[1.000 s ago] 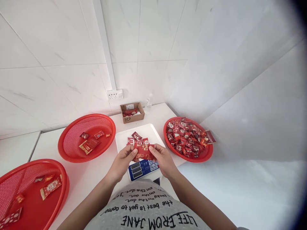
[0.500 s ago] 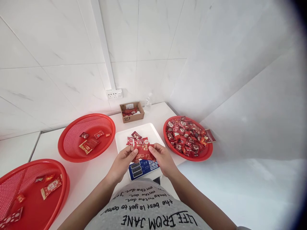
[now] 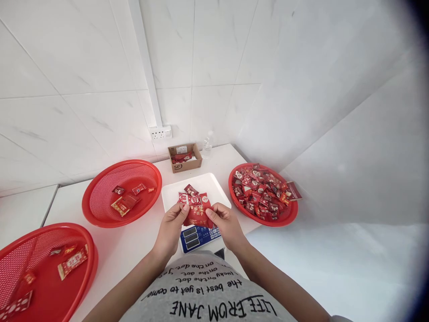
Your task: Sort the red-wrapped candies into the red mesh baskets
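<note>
Head view: A person's left hand and right hand hold a red packet by opposite sides, fingers pinching, over a white scale. The step in hand appears to be handling the packet; setting it down would call for both hands to loosen together. Gold Chinese lettering, “生” included, marks it. At 12 o'clock, a cardboard box reads “SF”; at 6 o'clock, inverted, a gray shirt reads “LIFE FROM JANE” and “the best is yet to come.”
</note>
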The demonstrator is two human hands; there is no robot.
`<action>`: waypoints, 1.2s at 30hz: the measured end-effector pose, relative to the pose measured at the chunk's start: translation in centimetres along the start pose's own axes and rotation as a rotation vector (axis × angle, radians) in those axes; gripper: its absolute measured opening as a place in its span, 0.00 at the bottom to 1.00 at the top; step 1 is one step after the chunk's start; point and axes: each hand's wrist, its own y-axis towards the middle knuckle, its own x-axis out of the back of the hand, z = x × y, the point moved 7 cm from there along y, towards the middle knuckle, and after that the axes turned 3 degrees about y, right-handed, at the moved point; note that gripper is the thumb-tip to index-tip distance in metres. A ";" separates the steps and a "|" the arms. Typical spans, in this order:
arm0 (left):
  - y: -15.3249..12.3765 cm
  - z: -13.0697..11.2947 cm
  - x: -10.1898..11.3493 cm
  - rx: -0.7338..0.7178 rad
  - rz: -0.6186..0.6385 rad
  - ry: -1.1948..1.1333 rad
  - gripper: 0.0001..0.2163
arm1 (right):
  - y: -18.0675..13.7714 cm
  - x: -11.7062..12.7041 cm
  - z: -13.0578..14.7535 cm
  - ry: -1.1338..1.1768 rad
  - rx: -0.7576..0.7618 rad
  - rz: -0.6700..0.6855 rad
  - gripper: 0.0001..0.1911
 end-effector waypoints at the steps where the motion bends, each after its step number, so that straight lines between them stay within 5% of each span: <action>1: 0.0 0.1 0.0 0.000 -0.002 -0.007 0.15 | 0.0 0.0 -0.1 0.011 -0.005 -0.003 0.20; 7: 0.0 -0.3 0.2 0.000 0.004 0.048 0.14 | 0.3 0.0 0.0 0.021 -0.008 0.009 0.19; 14: -0.5 0.5 -1.4 0.189 0.225 0.008 0.17 | 0.1 -0.2 -0.7 0.043 -0.103 0.022 0.20; 24: -0.3 0.5 -1.3 0.172 0.165 0.038 0.15 | -0.2 -1.4 0.0 -0.106 -0.046 0.169 0.20; 36: -0.2 1.3 -1.2 0.133 0.205 0.069 0.18 | -0.2 -1.3 -0.5 -0.085 -0.063 0.164 0.20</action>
